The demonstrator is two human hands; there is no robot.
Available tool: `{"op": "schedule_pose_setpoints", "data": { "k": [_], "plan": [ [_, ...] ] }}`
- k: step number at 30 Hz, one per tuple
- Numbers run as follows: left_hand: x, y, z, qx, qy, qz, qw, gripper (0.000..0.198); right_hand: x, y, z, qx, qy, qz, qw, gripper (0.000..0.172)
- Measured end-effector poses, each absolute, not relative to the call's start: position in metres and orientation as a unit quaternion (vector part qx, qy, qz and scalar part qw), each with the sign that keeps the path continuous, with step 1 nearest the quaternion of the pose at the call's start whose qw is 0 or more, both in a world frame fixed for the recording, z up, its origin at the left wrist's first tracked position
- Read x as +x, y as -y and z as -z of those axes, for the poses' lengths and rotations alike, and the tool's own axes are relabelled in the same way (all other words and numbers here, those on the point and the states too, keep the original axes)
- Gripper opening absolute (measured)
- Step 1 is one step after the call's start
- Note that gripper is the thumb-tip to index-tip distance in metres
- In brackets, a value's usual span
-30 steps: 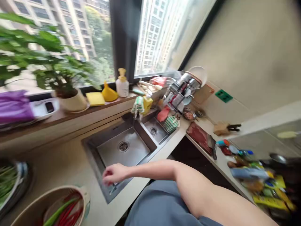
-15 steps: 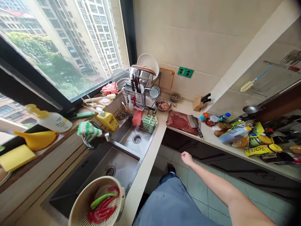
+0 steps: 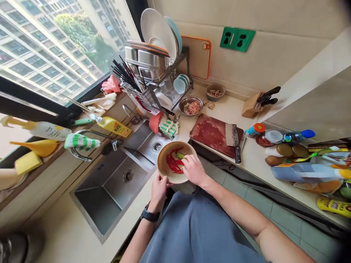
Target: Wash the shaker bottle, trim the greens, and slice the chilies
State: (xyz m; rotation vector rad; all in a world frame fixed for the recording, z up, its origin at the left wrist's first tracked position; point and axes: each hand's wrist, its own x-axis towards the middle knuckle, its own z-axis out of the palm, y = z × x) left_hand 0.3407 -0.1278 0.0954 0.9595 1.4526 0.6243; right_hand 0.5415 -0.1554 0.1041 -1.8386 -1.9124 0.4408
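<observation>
A beige plastic colander [image 3: 162, 160] is held up in front of my body, near the sink's corner. Red chili peppers [image 3: 172, 163] and a green pepper [image 3: 180, 156] lie in it. My left hand [image 3: 159, 188] grips the near left of its rim, thumb on top. My right hand [image 3: 194, 170] reaches over the right rim, with its bent fingers closed among the peppers; the fingertips are partly hidden. Beyond it, a reddish-brown cutting board [image 3: 208, 133] lies on the counter with a cleaver [image 3: 232, 138] along its right side.
The double sink [image 3: 109, 193] is at left. A dish rack [image 3: 161, 91] stands in the corner, beside a metal bowl of meat [image 3: 192, 106] and a grey bowl [image 3: 215, 92]. A knife block [image 3: 252, 105] and several bottles and jars [image 3: 285, 148] line the right counter.
The colander has left the sink's near edge and is now held before me. My left hand has come into view on its rim. My right hand has moved from over the floor into it.
</observation>
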Motion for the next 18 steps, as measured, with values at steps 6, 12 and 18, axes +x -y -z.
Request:
{"op": "schedule_pose_setpoints", "data": {
  "k": [6,12,18],
  "plan": [
    [0.391,0.135,-0.085,0.384,-0.610,-0.222,0.657,0.033,0.597,0.164,-0.107,-0.707,0.674,-0.166,0.137,0.028],
    [0.413,0.132,-0.081,0.436,-0.590,-0.209,0.647,0.032,0.612,0.180,-0.098,-0.693,0.677,-0.218,0.116,0.044],
    [0.336,0.141,-0.071,0.329,-0.647,-0.269,0.633,0.035,0.620,0.185,-0.098,-0.639,0.660,-0.216,0.332,0.033]
  ]
}}
